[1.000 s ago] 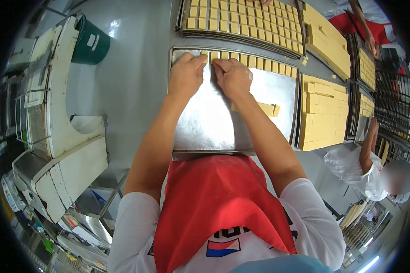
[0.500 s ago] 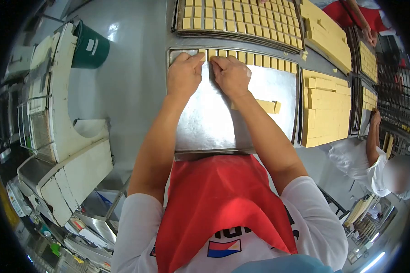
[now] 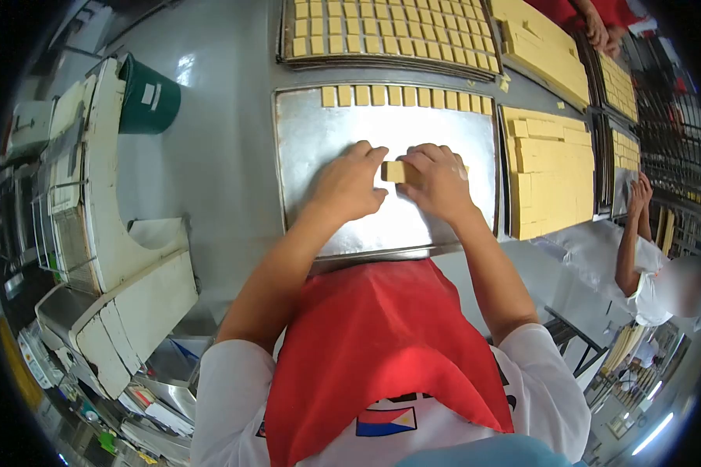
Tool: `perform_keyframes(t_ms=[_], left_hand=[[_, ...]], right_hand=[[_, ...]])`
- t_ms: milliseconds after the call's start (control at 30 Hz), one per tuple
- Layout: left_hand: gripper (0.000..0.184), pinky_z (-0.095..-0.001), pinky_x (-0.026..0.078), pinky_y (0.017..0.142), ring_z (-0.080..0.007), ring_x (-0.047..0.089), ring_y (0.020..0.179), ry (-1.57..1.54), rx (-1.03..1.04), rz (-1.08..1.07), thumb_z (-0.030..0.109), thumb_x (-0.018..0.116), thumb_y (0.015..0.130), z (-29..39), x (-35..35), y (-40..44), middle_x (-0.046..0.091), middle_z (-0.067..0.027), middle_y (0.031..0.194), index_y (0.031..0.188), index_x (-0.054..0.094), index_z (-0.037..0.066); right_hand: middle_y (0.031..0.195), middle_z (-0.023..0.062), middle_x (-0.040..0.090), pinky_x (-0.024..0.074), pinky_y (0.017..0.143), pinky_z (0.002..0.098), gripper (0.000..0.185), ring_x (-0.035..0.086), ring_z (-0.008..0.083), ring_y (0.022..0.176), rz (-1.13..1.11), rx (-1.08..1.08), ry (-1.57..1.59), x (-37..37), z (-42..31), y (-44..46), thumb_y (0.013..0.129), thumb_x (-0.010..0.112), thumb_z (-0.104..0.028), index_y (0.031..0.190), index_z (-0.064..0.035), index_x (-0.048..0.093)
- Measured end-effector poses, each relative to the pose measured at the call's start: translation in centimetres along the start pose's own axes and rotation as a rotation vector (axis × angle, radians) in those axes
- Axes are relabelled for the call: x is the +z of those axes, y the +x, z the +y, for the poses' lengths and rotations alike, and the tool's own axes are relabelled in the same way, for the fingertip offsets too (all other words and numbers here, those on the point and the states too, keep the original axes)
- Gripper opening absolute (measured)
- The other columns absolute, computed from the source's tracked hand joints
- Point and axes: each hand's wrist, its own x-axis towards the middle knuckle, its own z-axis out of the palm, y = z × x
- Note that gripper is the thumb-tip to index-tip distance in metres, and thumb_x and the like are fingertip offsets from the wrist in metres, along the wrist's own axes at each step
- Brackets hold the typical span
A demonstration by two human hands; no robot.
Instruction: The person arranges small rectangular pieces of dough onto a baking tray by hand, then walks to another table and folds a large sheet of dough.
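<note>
My right hand (image 3: 438, 180) is closed over a short strip of yellow, dough-like blocks (image 3: 392, 171) lying on the metal tray (image 3: 335, 233). The strip's left end sticks out past the fingers, and most of the rest is under the hand. My left hand (image 3: 352, 185) is just left of that end, thumb and fingers apart, with nothing between them. Along the tray's far edge runs a row of small yellow blocks (image 3: 389, 96), standing slightly apart.
A tray of yellow blocks (image 3: 393, 27) in several rows lies beyond mine. To the right are large yellow slabs (image 3: 553, 179) and more trays. Two co-workers' hands (image 3: 639, 194) (image 3: 600, 31) show at the right. A green bin (image 3: 149, 97) stands on the left.
Both hands have drawn back from the row at the far edge toward the tray's middle. My right hand has taken hold of the loose strip, and my left hand has opened.
</note>
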Motion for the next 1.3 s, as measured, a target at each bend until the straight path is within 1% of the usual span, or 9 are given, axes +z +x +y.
perform_keyframes(t_ms=[233,300,333,500,633,700,767,967,1300], left_hand=[[0.043,-0.0486,0.056,0.088,-0.0378,0.066,0.106,0.146,-0.156,-0.118,0.023,0.081,0.083,1.6,0.2,0.0,0.061,-0.0144,0.121,0.121,0.067,0.007],[0.047,-0.046,0.057,0.081,-0.0333,0.067,0.091,-0.036,-0.046,0.191,0.023,0.083,0.081,0.1,0.2,-1.0,0.061,-0.0135,0.121,0.122,0.067,0.006],[0.047,-0.0351,0.055,0.068,-0.0195,0.063,0.074,-0.195,-0.085,0.179,0.015,0.085,0.082,-0.3,-0.3,-1.3,0.06,-0.01,0.12,0.124,0.067,0.005],[0.05,-0.0231,0.052,0.062,-0.0078,0.057,0.072,-0.689,-0.001,0.364,0.013,0.089,0.082,-2.3,-1.0,-2.2,0.057,-0.0058,0.119,0.129,0.069,0.007],[0.056,-0.0236,0.054,0.067,-0.01,0.06,0.075,-0.717,0.029,0.428,0.01,0.086,0.084,-2.7,-2.3,-2.9,0.058,-0.0062,0.122,0.136,0.066,0.008],[0.057,-0.0233,0.055,0.07,-0.0101,0.061,0.078,-0.756,0.041,0.471,0.009,0.084,0.086,-3.4,-2.3,-3.3,0.061,-0.0057,0.122,0.139,0.065,0.007],[0.05,-0.0246,0.056,0.078,-0.0107,0.066,0.087,-1.185,-0.045,0.415,0.006,0.079,0.09,-4.7,-1.8,-3.7,0.069,-0.0057,0.117,0.138,0.065,0.002],[0.038,-0.0282,0.057,0.082,-0.0131,0.068,0.095,-1.104,-0.303,0.492,0.0,0.069,0.094,-4.6,-2.7,-4.0,0.073,-0.0073,0.11,0.131,0.069,-0.003],[0.041,-0.0279,0.056,0.078,-0.0129,0.067,0.091,-1.114,-0.363,0.339,0.005,0.07,0.092,-7.3,-4.4,-3.1,0.074,-0.0086,0.108,0.131,0.069,-0.004]], right_hand=[[0.123,0.0017,0.066,0.0485,0.098,0.0481,0.045,0.061,0.0282,0.114,0.062,-0.031,-0.004,0.3,0.3,-0.1,0.074,0.086,-0.032,0.116,-0.0187,0.074],[0.119,0.0047,0.069,0.0509,0.095,0.0471,0.041,0.064,0.0303,0.109,0.22,-0.124,0.049,-0.3,-0.4,0.0,0.077,0.085,-0.03,0.114,-0.0165,0.075],[0.119,0.0047,0.069,0.0509,0.095,0.0471,0.041,0.064,0.0303,0.109,0.222,-0.128,0.053,-0.3,-0.8,0.1,0.077,0.085,-0.03,0.114,-0.0165,0.075],[0.097,0.0103,0.074,0.056,0.08,0.0338,0.023,0.071,0.0196,0.089,-0.076,0.156,1.395,0.7,-3.8,2.4,0.093,0.074,-0.013,0.112,-0.0007,0.069],[0.096,0.01,0.074,0.0565,0.079,0.0298,0.016,0.069,0.014,0.089,-0.032,0.238,1.66,1.1,-6.5,4.0,0.094,0.071,-0.004,0.109,0.0025,0.067],[0.095,0.0093,0.074,0.0563,0.078,0.0287,0.018,0.069,0.0133,0.088,0.007,0.228,1.595,1.6,-7.6,4.7,0.093,0.072,-0.003,0.109,0.0026,0.067],[0.095,0.0086,0.074,0.0562,0.077,0.0275,0.02,0.068,0.0125,0.087,0.05,0.218,1.532,2.2,-8.4,5.2,0.092,0.074,-0.003,0.11,0.0026,0.067],[0.093,0.006,0.073,0.0545,0.076,0.0244,0.022,0.067,0.0097,0.085,0.107,0.213,1.248,3.6,-10.0,6.1,0.089,0.074,-0.006,0.109,0.0021,0.068],[0.091,0.0042,0.072,0.0543,0.072,0.0243,0.018,0.066,0.0083,0.08,0.139,0.185,1.19,5.5,-10.2,7.6,0.089,0.074,-0.007,0.105,0.0022,0.071]])
